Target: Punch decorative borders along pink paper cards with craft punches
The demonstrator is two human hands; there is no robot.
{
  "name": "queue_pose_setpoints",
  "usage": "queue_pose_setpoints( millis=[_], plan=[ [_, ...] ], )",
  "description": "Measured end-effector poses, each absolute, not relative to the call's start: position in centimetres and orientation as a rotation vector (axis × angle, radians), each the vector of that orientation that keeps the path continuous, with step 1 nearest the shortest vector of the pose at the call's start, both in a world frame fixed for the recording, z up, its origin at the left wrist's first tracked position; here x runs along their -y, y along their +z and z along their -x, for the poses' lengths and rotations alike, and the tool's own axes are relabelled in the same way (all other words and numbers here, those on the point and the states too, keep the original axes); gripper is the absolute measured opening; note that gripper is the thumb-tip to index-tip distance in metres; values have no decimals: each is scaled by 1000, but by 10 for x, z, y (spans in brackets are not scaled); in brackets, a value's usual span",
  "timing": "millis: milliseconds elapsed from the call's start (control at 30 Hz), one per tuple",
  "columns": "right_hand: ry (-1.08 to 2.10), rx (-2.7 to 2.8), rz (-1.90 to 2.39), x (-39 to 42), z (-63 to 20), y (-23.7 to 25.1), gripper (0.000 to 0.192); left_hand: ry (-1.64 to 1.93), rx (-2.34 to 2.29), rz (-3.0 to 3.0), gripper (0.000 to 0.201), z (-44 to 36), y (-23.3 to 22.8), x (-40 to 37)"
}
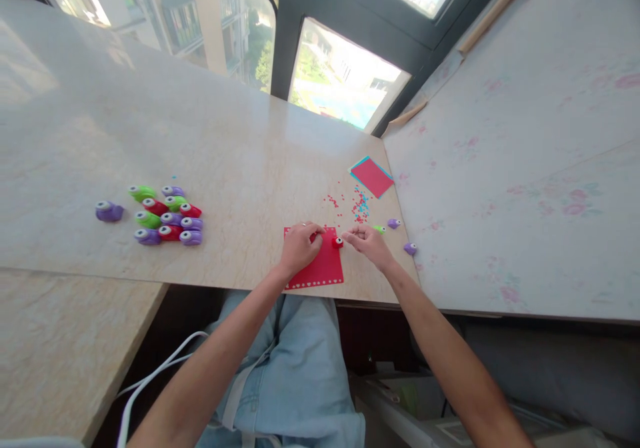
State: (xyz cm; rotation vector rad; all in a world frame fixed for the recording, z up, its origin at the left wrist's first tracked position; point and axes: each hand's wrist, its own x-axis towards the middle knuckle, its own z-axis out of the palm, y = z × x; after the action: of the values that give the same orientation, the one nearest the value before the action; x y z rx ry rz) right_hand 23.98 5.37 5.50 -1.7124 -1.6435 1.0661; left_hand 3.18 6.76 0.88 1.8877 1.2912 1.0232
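Note:
A sheet of red paper (320, 268) lies at the counter's front edge, small shapes punched along its borders. My left hand (301, 247) is on its upper part, fingers bent and thumb drawn in, pressing the sheet down. At the sheet's right edge sits a small red craft punch (337, 242) with a white and black top. Just right of that punch is my right hand (369, 243), its fingertips pinched together; anything between them is too small to make out. A green punch (379, 229) shows partly behind the right hand.
Two purple punches (411, 248) stand by the papered wall. Red and blue confetti bits (360, 203) lie scattered beyond my hands, near stacked red and blue paper (373, 177). Several purple, green and red punches (170, 219) are grouped on the left. A window borders the counter's back.

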Motion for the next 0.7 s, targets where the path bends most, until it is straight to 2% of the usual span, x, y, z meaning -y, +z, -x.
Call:
queue_pose_setpoints(
  millis=[100,233,700],
  plan=[
    [962,1873,1653,-49,-237,49,45,1026,-1282,-1888,21,-32,9,-67],
    [824,2049,1627,-44,-238,38,35,1036,-1283,-1885,19,-32,7,-67],
    [595,1864,1663,-42,-253,18,28,1032,-1288,-1901,19,-32,4,-69]
  ],
)
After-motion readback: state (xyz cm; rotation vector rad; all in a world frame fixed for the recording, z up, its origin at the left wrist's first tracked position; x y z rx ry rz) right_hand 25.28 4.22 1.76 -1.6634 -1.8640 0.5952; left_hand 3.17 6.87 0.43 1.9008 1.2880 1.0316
